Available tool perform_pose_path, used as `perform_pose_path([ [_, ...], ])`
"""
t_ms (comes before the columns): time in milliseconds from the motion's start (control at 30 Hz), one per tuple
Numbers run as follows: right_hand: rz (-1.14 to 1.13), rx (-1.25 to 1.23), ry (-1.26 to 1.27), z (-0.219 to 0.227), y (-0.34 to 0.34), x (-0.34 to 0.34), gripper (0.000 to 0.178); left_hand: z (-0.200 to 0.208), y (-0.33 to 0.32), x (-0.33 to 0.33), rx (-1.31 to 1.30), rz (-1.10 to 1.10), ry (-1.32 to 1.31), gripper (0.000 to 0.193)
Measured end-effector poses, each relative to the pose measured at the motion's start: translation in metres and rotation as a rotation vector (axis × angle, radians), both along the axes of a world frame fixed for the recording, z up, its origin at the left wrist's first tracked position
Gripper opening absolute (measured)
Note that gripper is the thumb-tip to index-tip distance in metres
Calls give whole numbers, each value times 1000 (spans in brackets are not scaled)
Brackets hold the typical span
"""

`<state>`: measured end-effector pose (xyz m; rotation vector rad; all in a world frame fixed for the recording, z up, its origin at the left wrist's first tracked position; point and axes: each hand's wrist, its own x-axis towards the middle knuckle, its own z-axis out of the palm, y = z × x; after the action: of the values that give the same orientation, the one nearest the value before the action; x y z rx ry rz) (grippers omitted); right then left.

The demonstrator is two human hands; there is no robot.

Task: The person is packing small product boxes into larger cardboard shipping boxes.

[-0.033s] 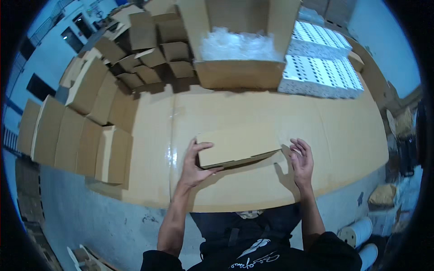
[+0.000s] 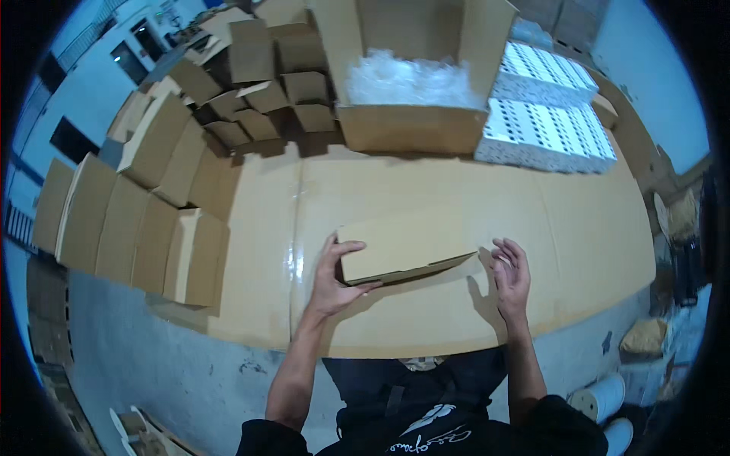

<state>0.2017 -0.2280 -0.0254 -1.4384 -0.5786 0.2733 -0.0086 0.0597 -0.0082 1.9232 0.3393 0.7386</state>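
Note:
A flat brown cardboard box (image 2: pixel 411 247) with its lid down is in front of me, its near edge tilted slightly up off the cardboard-covered table (image 2: pixel 456 323). My left hand (image 2: pixel 338 277) grips the box's left end, thumb on the near side and fingers over the top. Just off the right end of the box, my right hand (image 2: pixel 512 275) is raised over the table with fingers loosely curled and apart. It holds nothing, and its shadow falls on the cardboard below.
Open brown boxes (image 2: pixel 144 220) stand in a row at the left, more (image 2: pixel 281 83) stacked behind. A large open carton (image 2: pixel 414 128) with clear plastic wrap (image 2: pixel 411 80) stands at the back. White foam-like blocks (image 2: pixel 544 133) with rows of dark holes are at the back right.
The view has shifted a little, so everything sits slightly further right. My hands and the box keep nearly the same positions relative to each other.

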Motion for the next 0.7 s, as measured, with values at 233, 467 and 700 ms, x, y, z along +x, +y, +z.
perform_pose_path([
  [233, -32, -29, 20, 1, 9, -2, 38, -2, 28, -25, 104, 281, -64, 73],
  [467, -42, -58, 5, 1, 6, 0, 34, 12, 92, -37, 108, 619, -204, 74],
  [700, -51, -50, 29, -5, 6, 1, 31, 24, 146, -48, 242, 886, -223, 71],
])
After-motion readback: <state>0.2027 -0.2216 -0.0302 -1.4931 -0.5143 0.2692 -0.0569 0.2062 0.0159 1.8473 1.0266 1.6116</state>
